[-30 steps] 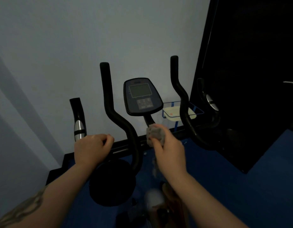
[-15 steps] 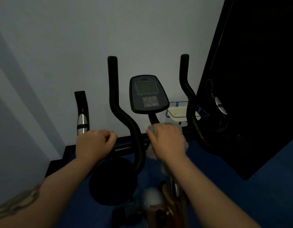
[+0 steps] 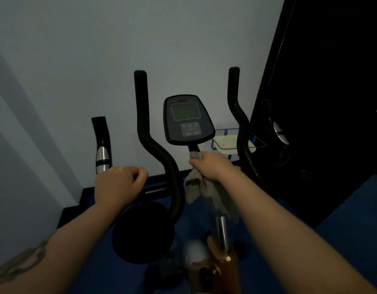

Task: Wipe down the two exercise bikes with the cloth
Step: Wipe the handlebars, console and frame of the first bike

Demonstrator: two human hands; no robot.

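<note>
In the head view my left hand was curled around the exercise bike's handlebar to steady it, while my right hand gripped the grey cloth bunched against the stem just below the console. I judged the loose hanging tail could snag on the seat post below, or a hard wipe could press the console's buttons.

Grey cloth; black handlebars; blue floor; pale grey wall
</note>
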